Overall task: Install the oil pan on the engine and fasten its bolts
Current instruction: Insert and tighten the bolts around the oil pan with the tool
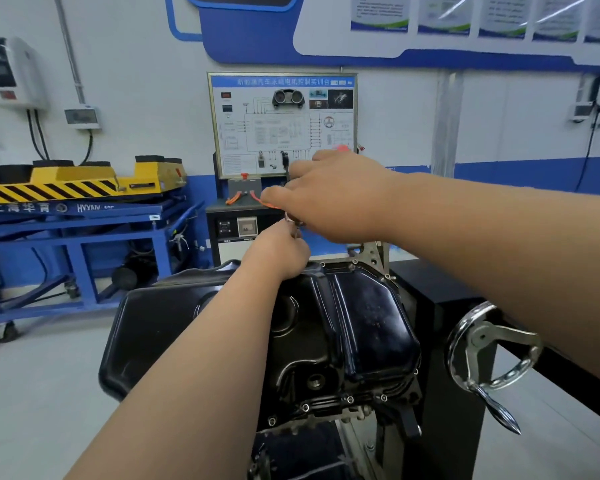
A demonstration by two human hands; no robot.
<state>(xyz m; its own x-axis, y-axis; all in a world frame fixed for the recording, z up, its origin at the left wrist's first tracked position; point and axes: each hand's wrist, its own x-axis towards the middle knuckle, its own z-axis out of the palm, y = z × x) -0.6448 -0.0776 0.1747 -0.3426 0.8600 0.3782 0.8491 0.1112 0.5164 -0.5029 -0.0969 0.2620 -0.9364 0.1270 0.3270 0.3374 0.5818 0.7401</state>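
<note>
The pan [326, 334] lies on the engine [359, 415], bolts [350, 399] along its near edge. At its far edge our left hand [278, 254] curls round a small tool [293, 226]; our right hand [336, 199] covers it, and we cannot tell its grip. The pan looks stiff, heavy, probably oily. We'd lift it by the flange.

Automotive training workshop: wall training panel [282, 124], blue lift table [73, 216], engine stand handwheel [492, 355].
</note>
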